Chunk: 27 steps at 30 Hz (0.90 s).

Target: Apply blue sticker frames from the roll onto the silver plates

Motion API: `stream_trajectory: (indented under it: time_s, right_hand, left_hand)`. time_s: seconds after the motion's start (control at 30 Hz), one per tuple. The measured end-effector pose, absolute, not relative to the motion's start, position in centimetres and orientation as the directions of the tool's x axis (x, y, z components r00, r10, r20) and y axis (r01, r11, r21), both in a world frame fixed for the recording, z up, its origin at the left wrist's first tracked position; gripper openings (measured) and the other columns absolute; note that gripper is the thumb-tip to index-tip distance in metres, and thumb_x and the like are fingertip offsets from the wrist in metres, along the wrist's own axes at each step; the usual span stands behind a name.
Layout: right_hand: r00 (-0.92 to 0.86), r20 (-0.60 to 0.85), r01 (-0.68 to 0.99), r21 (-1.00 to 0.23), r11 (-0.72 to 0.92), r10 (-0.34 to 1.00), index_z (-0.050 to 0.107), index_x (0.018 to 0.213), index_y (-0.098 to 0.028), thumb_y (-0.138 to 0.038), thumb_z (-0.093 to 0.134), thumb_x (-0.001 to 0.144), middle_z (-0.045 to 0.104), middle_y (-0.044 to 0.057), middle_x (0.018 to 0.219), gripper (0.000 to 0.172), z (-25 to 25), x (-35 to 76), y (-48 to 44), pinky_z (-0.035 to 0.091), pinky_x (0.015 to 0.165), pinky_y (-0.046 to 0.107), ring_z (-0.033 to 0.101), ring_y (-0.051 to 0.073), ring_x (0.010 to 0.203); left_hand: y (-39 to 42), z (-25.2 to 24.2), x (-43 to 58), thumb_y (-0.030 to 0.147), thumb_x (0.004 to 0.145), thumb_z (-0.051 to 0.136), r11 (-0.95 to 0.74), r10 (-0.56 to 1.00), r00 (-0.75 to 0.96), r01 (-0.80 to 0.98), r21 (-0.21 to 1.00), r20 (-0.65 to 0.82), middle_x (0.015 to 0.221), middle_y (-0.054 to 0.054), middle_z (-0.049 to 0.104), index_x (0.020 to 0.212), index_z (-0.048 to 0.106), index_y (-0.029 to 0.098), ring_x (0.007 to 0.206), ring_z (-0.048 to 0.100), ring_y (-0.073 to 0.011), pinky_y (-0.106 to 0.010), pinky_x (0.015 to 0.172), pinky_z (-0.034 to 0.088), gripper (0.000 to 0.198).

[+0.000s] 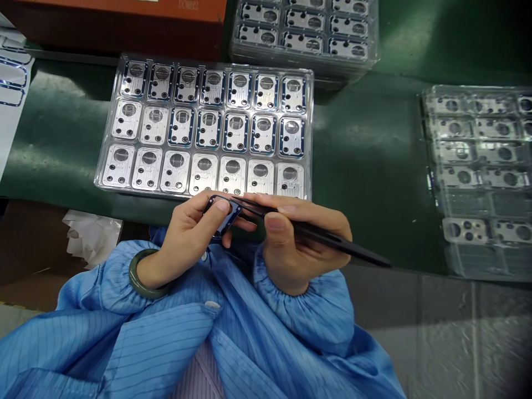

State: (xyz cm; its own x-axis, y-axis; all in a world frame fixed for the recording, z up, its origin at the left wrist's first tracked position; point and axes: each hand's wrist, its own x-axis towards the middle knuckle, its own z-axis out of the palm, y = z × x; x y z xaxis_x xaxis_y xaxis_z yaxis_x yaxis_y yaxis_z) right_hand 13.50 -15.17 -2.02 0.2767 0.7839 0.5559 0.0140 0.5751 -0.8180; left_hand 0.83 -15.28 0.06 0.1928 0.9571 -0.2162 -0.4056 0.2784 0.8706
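Blue striped antistatic smock sleeves (124, 310) fill the foreground. The left hand's (189, 233) fingers clamp a small dark-framed plate (222, 216), while the right hand's (299, 244) fingers clamp black tweezers (328, 235), their tips at the plate's edge. Just beyond the fingers, a clear tray of metal plates (310, 111) sits on the green surface (369, 166).

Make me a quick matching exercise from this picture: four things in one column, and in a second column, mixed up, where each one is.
Things:
1. Green bangle
2. Black tweezers
3. Clear plastic tray of metal plates
4. Dark-edged frame

Places:
A. On the green mat
B. Around the wrist of the left hand
C. Held in the right hand
D. Pinched in the left hand

Pairs: 1B, 2C, 3A, 4D
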Motion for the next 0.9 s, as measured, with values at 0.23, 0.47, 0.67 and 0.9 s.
stream_trajectory:
  time_s: [0.23,0.47,0.67,0.9]
  right_hand:
    - [0.178,0.58,0.103,-0.814,0.571,0.795,0.067,0.102,-0.029,-0.013,0.071,0.081,0.075,-0.002,0.096,0.027,-1.9,14.3,-15.3,0.063,0.073,0.034,0.073,0.017,0.082]
    - [0.131,0.594,0.15,-0.804,0.576,0.794,0.066,0.102,-0.028,-0.014,0.07,0.082,0.075,-0.001,0.099,0.025,-2.0,14.6,-15.5,0.064,0.071,0.033,0.073,0.017,0.085]
    - [0.107,0.636,0.151,-0.77,0.62,0.764,0.066,0.104,-0.028,-0.012,0.071,0.08,0.075,-0.001,0.101,0.03,-2.1,14.6,-15.4,0.063,0.076,0.029,0.073,0.016,0.087]
    - [0.012,0.628,0.225,-0.76,0.61,0.778,0.068,0.098,-0.029,-0.017,0.069,0.081,0.075,-0.001,0.101,0.021,-1.9,15.1,-15.4,0.064,0.071,0.033,0.073,0.018,0.084]
  left_hand:
    - [-15.4,0.0,0.7,0.037,0.089,0.059,0.288,0.953,0.197,-0.346,0.893,-0.231,0.078,-0.001,0.069,0.09,0.069,0.018,0.051,0.058,-0.0083,-0.02,0.048,0.049,0.021]
    - [-15.5,-0.1,0.6,0.036,0.089,0.06,0.302,0.95,0.188,-0.349,0.887,-0.249,0.077,-0.001,0.069,0.092,0.069,0.019,0.05,0.059,-0.0086,-0.021,0.048,0.05,0.02]
    - [-15.5,-0.1,0.6,0.033,0.09,0.06,0.283,0.955,0.198,-0.378,0.882,-0.221,0.075,0.0,0.068,0.09,0.07,0.019,0.052,0.059,-0.0081,-0.02,0.048,0.05,0.017]
    - [-15.5,-0.2,0.3,0.034,0.09,0.059,0.261,0.961,0.172,-0.309,0.914,-0.216,0.072,0.0,0.067,0.088,0.069,0.018,0.05,0.058,-0.0081,-0.019,0.047,0.049,0.019]
